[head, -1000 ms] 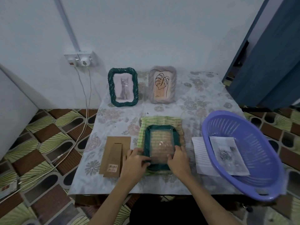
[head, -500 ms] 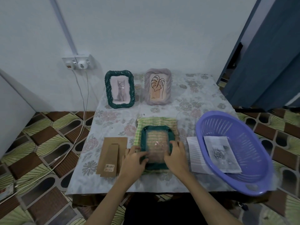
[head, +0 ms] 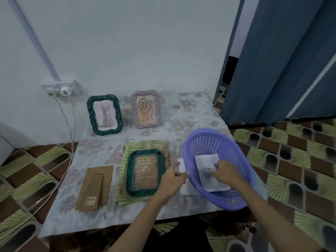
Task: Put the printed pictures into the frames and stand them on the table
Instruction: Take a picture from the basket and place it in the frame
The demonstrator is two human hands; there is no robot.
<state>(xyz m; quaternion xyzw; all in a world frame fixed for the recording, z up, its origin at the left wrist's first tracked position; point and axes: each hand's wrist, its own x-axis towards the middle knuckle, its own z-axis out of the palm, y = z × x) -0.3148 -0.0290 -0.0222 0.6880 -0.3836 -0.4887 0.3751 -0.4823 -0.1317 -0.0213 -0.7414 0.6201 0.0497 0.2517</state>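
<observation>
A dark green woven frame (head: pixel 145 190) lies face down on a green cloth (head: pixel 145 144) at the table's middle. Its brown cardboard backing (head: pixel 94 187) lies to the left. A printed picture (head: pixel 205 160) with a rose drawing lies inside the purple basket (head: pixel 218 142) on the right. My right hand (head: pixel 226 171) is down in the basket, fingertips curled onto the picture. Beside the basket's left rim my left hand (head: pixel 171 179) hovers with fingers loosely bent, touching the rim. Two filled frames stand at the back: a green one with a cat (head: pixel 105 114) and a lilac one with a leaf (head: pixel 146 111).
A white sheet (head: pixel 183 186) sticks out from under the basket. The basket overhangs the table's right front edge. Cables hang from a wall socket (head: pixel 61 88) down the left side. A blue door (head: pixel 283 60) stands at the right.
Both hands left the green frame and moved right. My right hand went into the basket onto the picture; my left hand came to the basket's rim.
</observation>
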